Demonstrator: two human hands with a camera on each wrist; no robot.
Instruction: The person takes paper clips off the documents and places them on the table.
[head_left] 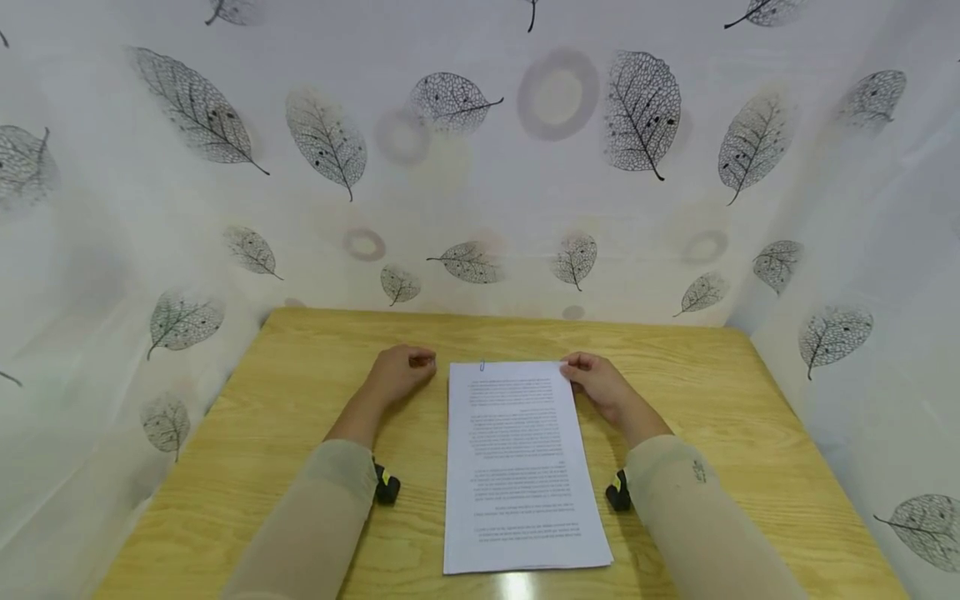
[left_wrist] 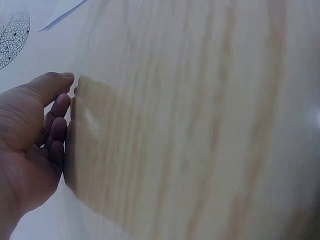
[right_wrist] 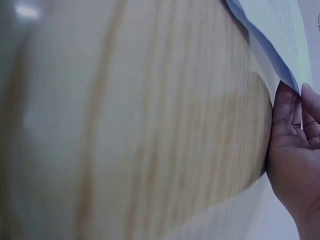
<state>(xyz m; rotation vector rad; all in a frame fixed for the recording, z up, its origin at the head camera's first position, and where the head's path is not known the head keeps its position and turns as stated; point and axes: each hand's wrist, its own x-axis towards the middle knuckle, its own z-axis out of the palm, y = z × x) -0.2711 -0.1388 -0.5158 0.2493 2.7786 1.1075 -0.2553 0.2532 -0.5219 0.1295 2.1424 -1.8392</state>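
A stack of printed paper sheets (head_left: pixel 517 475) lies lengthwise on the table, its lines of text upside down in the head view. A small dark paper clip (head_left: pixel 482 366) sits on its far edge, left of the middle. My right hand (head_left: pixel 600 385) pinches the far right corner between thumb and fingers; in the right wrist view the sheets (right_wrist: pixel 275 37) rise slightly at that corner. To the left of the stack, my left hand (head_left: pixel 403 372) rests on the table with loosely curled fingers (left_wrist: pixel 59 129), apart from the paper and with nothing visible in them.
The yellow wood-grain table (head_left: pixel 300 400) reaches back to a pale curtain (head_left: pixel 480 192) with a leaf print, which also hangs on both sides. Black wrist cameras (head_left: pixel 387 485) show beneath the sleeves. Light glares off the table by the stack's near edge.
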